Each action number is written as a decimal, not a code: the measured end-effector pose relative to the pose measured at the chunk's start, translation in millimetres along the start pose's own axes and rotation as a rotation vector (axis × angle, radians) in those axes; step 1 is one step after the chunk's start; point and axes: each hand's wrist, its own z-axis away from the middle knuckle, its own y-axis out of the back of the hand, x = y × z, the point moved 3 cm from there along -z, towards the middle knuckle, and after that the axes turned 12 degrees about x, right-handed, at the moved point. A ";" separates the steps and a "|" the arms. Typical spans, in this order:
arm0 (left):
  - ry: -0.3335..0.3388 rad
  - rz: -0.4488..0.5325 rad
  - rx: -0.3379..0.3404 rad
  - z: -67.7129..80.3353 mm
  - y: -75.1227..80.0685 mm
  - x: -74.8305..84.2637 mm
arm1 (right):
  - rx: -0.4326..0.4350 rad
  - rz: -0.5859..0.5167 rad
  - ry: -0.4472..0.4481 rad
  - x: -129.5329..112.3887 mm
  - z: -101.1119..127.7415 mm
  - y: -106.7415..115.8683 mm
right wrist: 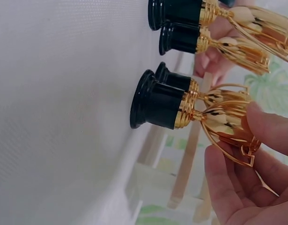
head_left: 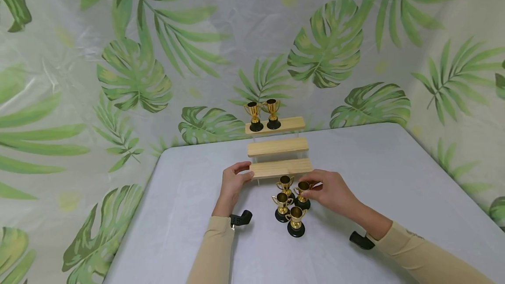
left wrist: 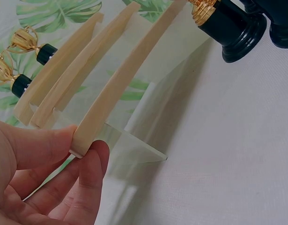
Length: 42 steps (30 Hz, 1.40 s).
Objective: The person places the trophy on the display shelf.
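Note:
A three-step display stand with pale wooden boards and clear side panels (left wrist: 134, 145) stands near the table's far edge. My left hand (head_left: 232, 184) pinches the left end of its lowest board (head_left: 280, 168) between thumb and fingers. In front of the stand, my right hand (head_left: 332, 191) holds a small gold trophy cup (right wrist: 218, 119) with a black base by its bowl and handle. That base is right at the tablecloth. Close by stand three like trophies: one behind (head_left: 285, 182), one to the left (head_left: 282, 204) and one nearest me (head_left: 296, 221).
Two more gold trophies, one at the left end (head_left: 253, 112) and one beside it (head_left: 272, 109), stand on the top board (head_left: 292, 124). A white cloth covers the table (head_left: 177, 214). Leaf-print sheeting (head_left: 256, 25) hangs behind and at the sides.

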 end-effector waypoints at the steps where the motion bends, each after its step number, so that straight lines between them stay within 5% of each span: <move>1: 0.001 0.001 0.001 0.3 0.4 0.3 | 0.001 0.000 -0.002 -0.3 -0.5 0.5; 42: 0.005 -0.025 -0.006 0.1 0.9 0.8 | 0.043 0.112 -0.013 -1.7 -14.3 24.3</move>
